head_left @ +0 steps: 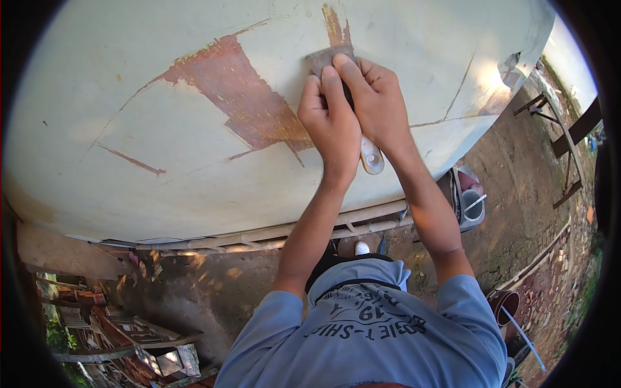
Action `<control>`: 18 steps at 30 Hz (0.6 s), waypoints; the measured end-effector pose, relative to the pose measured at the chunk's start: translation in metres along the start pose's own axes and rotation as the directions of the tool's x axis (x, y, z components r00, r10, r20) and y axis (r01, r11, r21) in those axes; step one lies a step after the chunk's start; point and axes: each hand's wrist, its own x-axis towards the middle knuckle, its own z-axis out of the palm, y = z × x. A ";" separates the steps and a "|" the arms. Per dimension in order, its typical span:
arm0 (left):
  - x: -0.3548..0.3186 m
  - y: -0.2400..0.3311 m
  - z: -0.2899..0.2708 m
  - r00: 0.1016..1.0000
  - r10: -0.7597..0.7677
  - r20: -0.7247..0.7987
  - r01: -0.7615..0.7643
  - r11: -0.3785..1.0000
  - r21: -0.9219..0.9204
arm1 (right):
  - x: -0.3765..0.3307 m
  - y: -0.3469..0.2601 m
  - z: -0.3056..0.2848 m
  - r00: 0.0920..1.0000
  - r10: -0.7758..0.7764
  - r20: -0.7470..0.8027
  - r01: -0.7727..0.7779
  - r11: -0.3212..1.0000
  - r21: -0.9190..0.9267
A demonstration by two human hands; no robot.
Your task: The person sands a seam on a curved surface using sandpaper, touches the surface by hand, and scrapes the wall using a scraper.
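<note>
A large pale, curved surface (213, 174) fills the upper part of the view. Its coating is gone over a wide reddish-brown patch (239, 90), and a narrow brown strip (334, 29) shows farther up. Both hands grip one scraper, whose flat grey blade (323, 59) lies against the surface just below that strip. My left hand (333, 126) is closed on it, thumb and fingers up near the blade. Beside it, my right hand (378, 97) is closed too, its fingertips at the blade. The pale handle end (372, 160) sticks out below my wrists; the rest is hidden.
Bamboo poles (272, 240) run along the surface's lower edge. To the right stand a grey bucket (475, 216) with a stick in it and a brown pot (503, 305). A wooden frame (569, 152) is at far right. Scrap wood (139, 346) lies lower left.
</note>
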 end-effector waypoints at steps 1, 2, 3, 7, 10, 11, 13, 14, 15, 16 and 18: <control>-0.002 -0.001 -0.001 1.000 -0.015 -0.004 0.015 1.000 0.024 | 0.002 0.000 0.000 1.000 0.002 -0.004 -0.002 1.000 -0.001; 0.003 -0.003 0.001 1.000 0.016 -0.010 -0.016 1.000 0.001 | 0.008 -0.003 0.000 1.000 -0.011 0.002 0.011 1.000 -0.002; 0.006 0.009 0.004 1.000 0.004 -0.002 -0.004 1.000 0.000 | 0.009 -0.014 0.000 1.000 -0.017 0.001 0.017 1.000 -0.007; 0.009 0.006 -0.001 0.999 -0.038 0.030 0.041 0.994 -0.105 | 0.009 -0.014 0.006 1.000 0.002 -0.018 -0.001 0.999 0.034; 0.003 -0.007 -0.008 0.999 0.044 -0.004 -0.044 0.999 0.032 | -0.001 0.002 0.009 1.000 -0.007 -0.023 0.006 1.000 -0.013; 0.006 -0.006 -0.007 0.999 0.042 -0.004 -0.042 0.999 0.031 | 0.003 0.003 0.008 1.000 -0.006 -0.024 0.006 1.000 -0.014; 0.009 0.016 -0.003 0.998 -0.051 0.039 0.054 0.996 -0.067 | 0.006 -0.012 0.006 0.999 0.035 -0.007 -0.035 0.999 0.017; 0.007 0.014 -0.004 0.999 -0.032 0.022 0.034 0.997 -0.065 | 0.004 -0.011 0.007 1.000 0.030 -0.003 -0.030 0.998 0.052; 0.006 0.009 -0.003 1.000 -0.026 0.016 0.027 0.997 -0.066 | 0.002 -0.006 0.007 1.000 0.025 0.004 -0.026 0.998 0.053; 0.004 -0.001 -0.005 1.000 0.022 0.010 -0.022 1.000 -0.005 | -0.002 0.004 0.009 0.999 0.016 -0.029 -0.014 0.999 0.049; -0.001 -0.006 -0.009 0.999 0.053 0.007 -0.053 0.996 0.068 | -0.001 0.009 0.008 0.998 0.006 -0.059 -0.003 0.999 0.047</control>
